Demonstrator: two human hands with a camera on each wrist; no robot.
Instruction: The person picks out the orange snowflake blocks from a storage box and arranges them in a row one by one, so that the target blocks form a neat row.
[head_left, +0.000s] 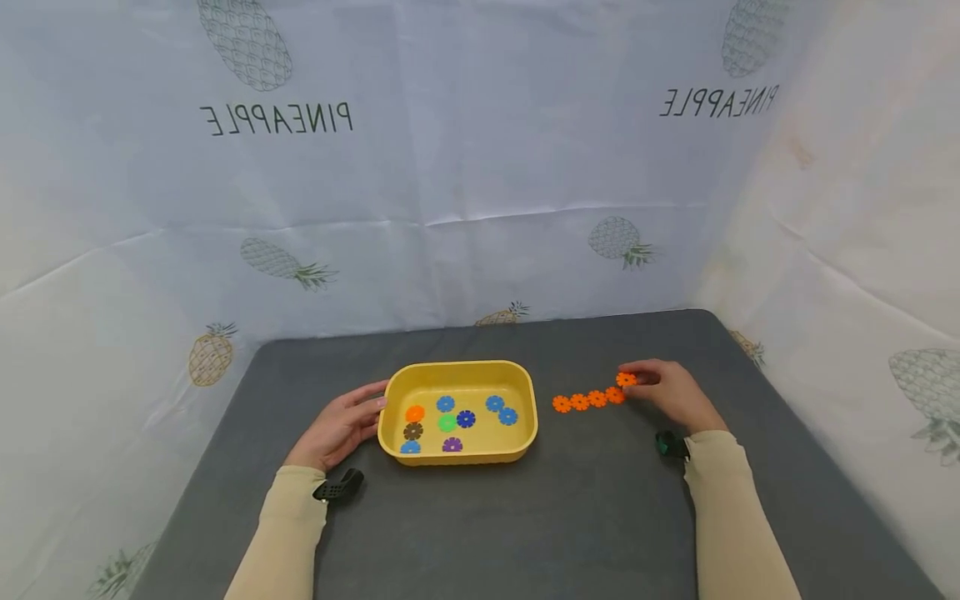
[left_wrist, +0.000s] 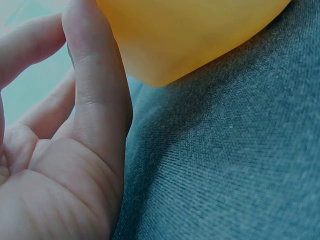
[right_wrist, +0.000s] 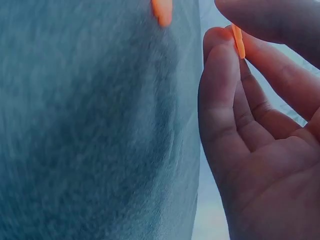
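Note:
In the head view, my left hand (head_left: 341, 429) rests against the left end of a yellow tray (head_left: 517, 375). Its fingers are fairly straight, with one fingertip at the rim; the left wrist view shows them beside the tray wall (left_wrist: 185, 40). My right hand (head_left: 671, 396) pinches an orange notched disc (head_left: 626, 379), seen edge-on between the fingertips in the right wrist view. Just below that disc, at the table's right side, lies a row of several orange notched discs (head_left: 597, 398), touching or joined. Whether the held disc touches the row's end is unclear.
Inside the tray lie loose notched discs: blue (head_left: 446, 403), dark blue (head_left: 466, 418), green (head_left: 447, 423), brown (head_left: 413, 431), purple (head_left: 452, 445) and orange (head_left: 415, 413). A dark grey table (head_left: 510, 525) carries everything. Pale pineapple-print cloth (head_left: 450, 167) hangs behind and beside it.

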